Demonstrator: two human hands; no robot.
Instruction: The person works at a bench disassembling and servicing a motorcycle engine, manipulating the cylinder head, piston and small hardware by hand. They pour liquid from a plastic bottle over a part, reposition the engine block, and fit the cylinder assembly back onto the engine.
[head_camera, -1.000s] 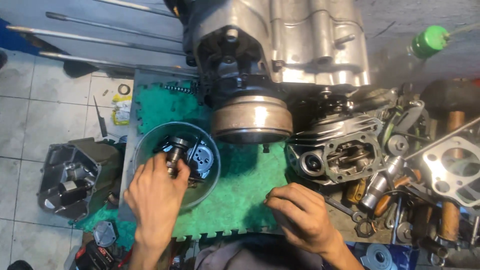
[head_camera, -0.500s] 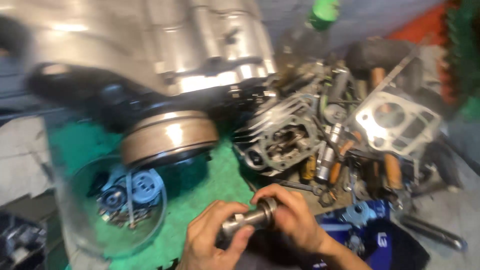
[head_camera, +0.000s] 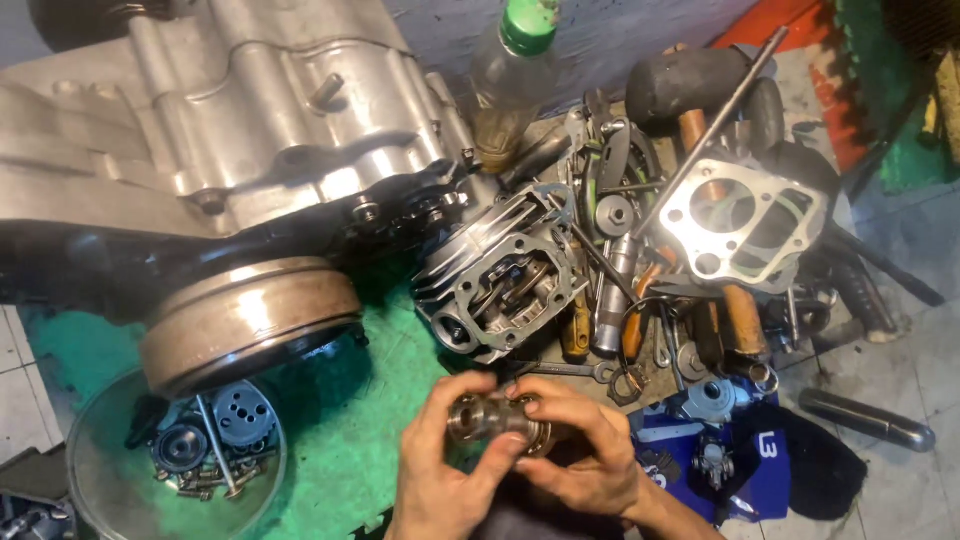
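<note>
Both my hands hold one small metal shaft with a bearing low in the middle of the view. My left hand grips its left end, thumb on top. My right hand wraps its right end. Just above them a finned cylinder head lies on the green mat. A large engine crankcase with a round clutch drum fills the upper left.
A clear round bowl holding small metal parts sits at the lower left. A plastic bottle with a green cap, a cylinder block, a rubber mallet, screwdrivers and wrenches crowd the right. A steel tube lies on the tiled floor.
My left hand has left the bowl and joined my right hand on the metal shaft. The view has swung right and moved closer.
</note>
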